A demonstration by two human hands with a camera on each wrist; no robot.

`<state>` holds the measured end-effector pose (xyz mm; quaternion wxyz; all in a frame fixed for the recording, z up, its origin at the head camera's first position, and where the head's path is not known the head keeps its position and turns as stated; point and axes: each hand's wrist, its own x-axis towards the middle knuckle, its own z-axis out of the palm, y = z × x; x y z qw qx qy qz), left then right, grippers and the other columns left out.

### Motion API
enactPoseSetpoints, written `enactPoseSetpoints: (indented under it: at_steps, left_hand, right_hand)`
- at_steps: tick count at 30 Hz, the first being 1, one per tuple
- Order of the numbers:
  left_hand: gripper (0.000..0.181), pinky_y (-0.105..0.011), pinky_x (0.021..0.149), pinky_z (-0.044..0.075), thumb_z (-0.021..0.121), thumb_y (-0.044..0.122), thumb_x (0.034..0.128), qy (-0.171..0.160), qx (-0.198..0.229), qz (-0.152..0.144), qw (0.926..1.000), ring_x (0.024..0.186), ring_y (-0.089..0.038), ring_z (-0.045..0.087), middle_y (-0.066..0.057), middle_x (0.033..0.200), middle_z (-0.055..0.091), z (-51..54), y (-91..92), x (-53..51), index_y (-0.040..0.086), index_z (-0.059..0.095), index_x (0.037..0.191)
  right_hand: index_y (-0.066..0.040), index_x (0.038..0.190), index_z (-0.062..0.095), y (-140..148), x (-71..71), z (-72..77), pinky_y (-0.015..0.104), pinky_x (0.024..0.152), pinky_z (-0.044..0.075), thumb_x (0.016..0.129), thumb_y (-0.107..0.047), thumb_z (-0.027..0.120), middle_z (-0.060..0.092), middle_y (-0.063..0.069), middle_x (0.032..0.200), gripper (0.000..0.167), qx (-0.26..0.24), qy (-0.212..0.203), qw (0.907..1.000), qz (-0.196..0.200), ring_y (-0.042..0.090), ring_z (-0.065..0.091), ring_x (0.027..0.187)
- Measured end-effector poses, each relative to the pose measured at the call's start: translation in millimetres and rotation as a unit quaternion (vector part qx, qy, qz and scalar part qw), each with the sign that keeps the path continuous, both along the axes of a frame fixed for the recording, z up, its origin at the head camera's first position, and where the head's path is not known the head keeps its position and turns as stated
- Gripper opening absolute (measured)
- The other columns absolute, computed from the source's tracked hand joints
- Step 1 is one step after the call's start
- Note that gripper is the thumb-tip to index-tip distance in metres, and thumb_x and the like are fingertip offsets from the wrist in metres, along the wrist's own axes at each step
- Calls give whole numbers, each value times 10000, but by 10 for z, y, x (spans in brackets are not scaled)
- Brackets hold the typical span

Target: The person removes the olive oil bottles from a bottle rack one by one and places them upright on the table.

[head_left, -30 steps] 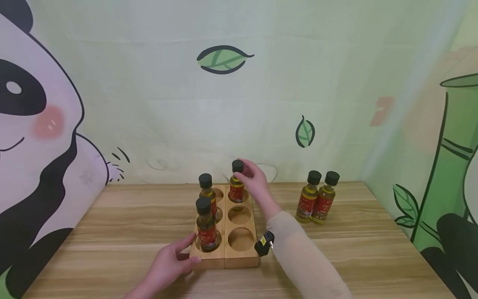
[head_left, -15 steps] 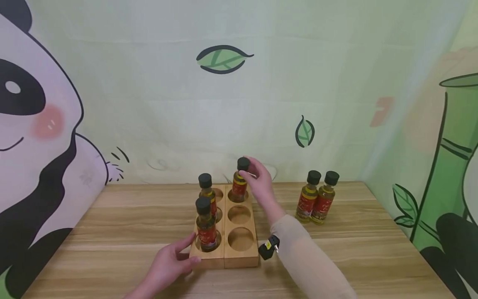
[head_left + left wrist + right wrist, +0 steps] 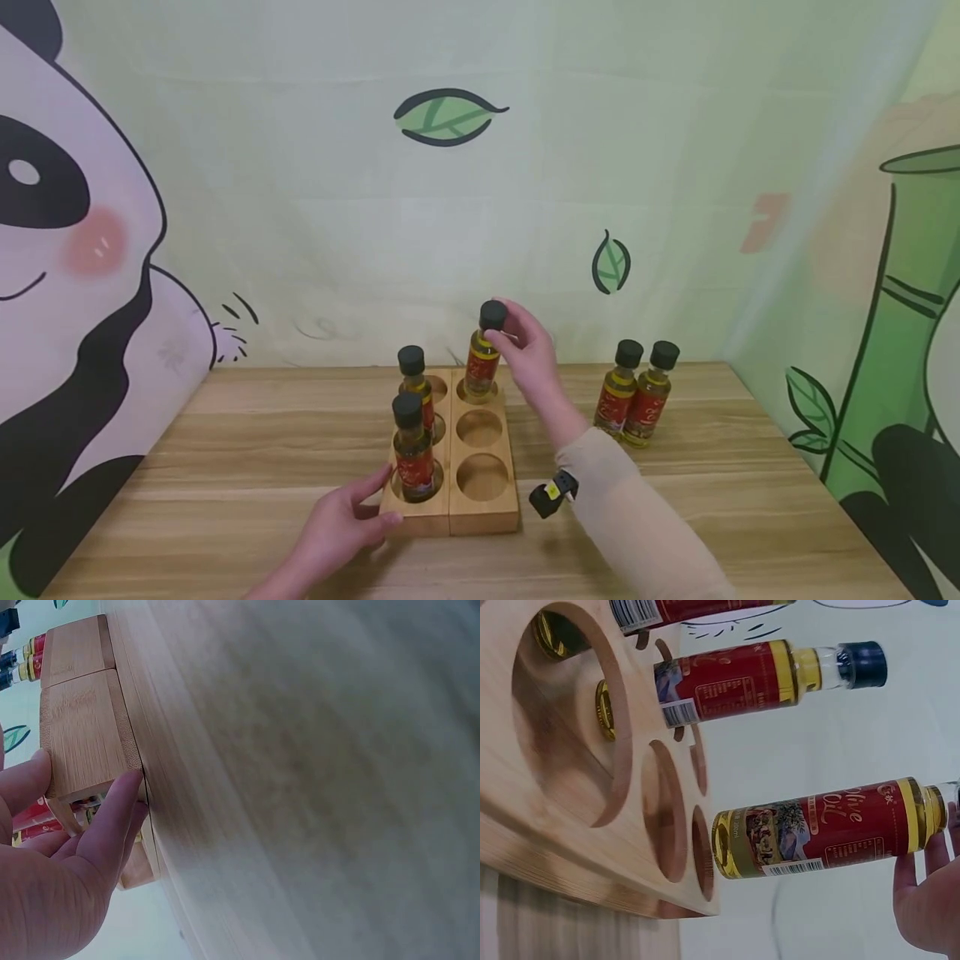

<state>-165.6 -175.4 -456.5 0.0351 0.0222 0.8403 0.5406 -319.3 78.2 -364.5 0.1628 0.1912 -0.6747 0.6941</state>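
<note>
Pinched at the neck in the right hand (image 3: 528, 350), a slightly tilted olive oil bottle (image 3: 482, 360), upright, base just over the back right hole of the wooden holder (image 3: 483, 522). At the holder's front left corner, thumb and fingers of the left hand (image 3: 347, 518) gripping the wood. In the front left hole, a standing bottle (image 3: 416, 465); behind it, in the middle left hole, another bottle (image 3: 426, 402). Toward the back right corner of the desk (image 3: 225, 467), side by side, two black-capped bottles (image 3: 651, 404). Beyond the desk's back edge, a printed panda backdrop (image 3: 337, 250).
</note>
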Motion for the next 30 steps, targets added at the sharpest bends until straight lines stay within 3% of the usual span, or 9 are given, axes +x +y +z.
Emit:
enactPoseSetpoints:
  at_steps: [6,13,20,30]
  left_hand:
    - [719,-305,653,600,852,157,782,-66,-20,45,10000,997,-303,691,-225,1431,496,7,3,3,57,536,1420]
    - [708,-308,635,596,852,147,782,-128,-59,119,9998,978,-278,695,-219,1421,511,10,10,6,64,546,1414]
    - [707,-302,639,596,855,149,778,-88,-112,125,9998,964,-270,701,-217,1416,517,10,11,5,65,551,1411]
    - [709,-307,654,599,849,144,785,-105,-21,104,9999,976,-278,697,-213,1426,509,1,6,4,62,541,1418]
  right_hand:
    - [-72,1355,584,64,112,87,414,1028,461,905,-39,705,655,176,1211,468,196,17,9998,-58,283,608,1115]
    - [-16,1351,572,165,244,158,417,1030,460,913,6,681,649,207,1211,453,194,97,9998,-50,278,610,1099]
    - [-33,1361,571,327,309,108,402,1033,455,923,6,671,647,193,1228,451,171,49,9998,-40,176,614,1059]
    - [-41,1381,555,556,457,48,366,1019,454,928,10,665,633,189,1248,469,351,-197,9992,-71,148,605,1055]
